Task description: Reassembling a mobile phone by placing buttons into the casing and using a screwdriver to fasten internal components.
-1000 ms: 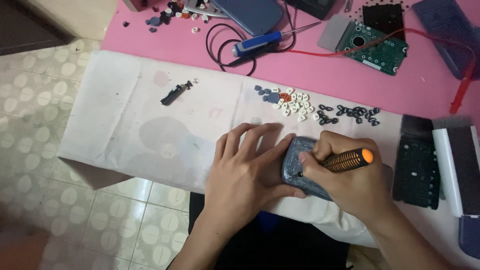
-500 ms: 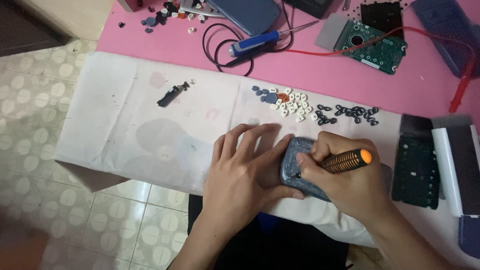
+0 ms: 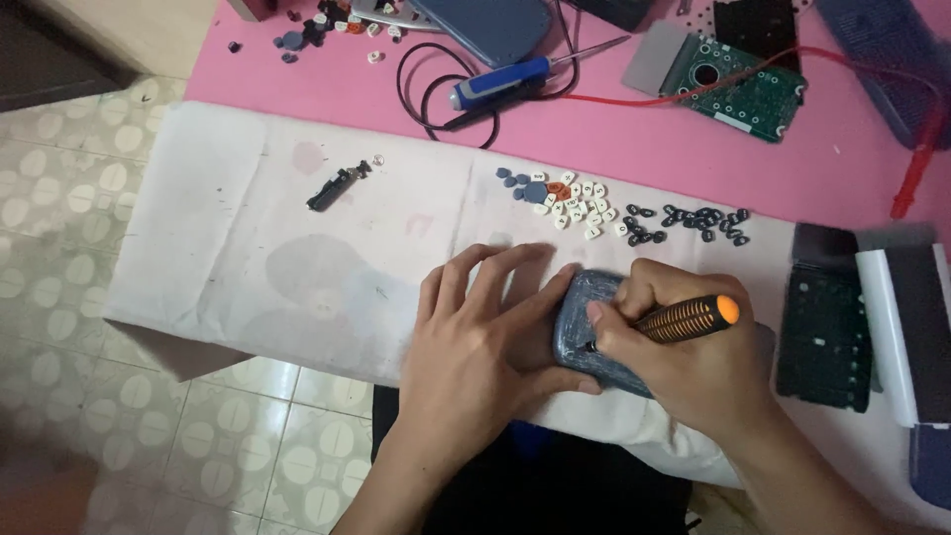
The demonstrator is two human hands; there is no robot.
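Seen from above at the near edge of a white cloth point(image 3: 248, 258) spread over a pink table point(image 3: 832, 159). Left hand point(image 3: 485, 337) laid flat, fingers spread and open, palm down, pressing against the left side of a grey-blue device casing point(image 3: 580, 332) and gripping nothing. Right hand point(image 3: 684, 362) curled closed around a screwdriver with a ribbed black handle and orange cap point(image 3: 688, 317), handle angled up to the right, tip down on the casing near its lower left corner. Casing rounded, scuffed and dull, lying flat on the cloth between the two hands, most of its right half covered by the right hand. Screwdriver tip itself too small to make out.

Beyond the hands, a scatter of small white, blue and orange key caps point(image 3: 565, 198) beside a cluster of tiny black rubber parts point(image 3: 693, 223). Farther left, a small black clip-like piece point(image 3: 332, 188). On the pink surface, a blue-handled screwdriver point(image 3: 505, 81) lying across a looped black cable point(image 3: 436, 94), and a green circuit board point(image 3: 748, 89). At right, a dark keypad board point(image 3: 822, 332), its neighbours cut off by the picture's edge.
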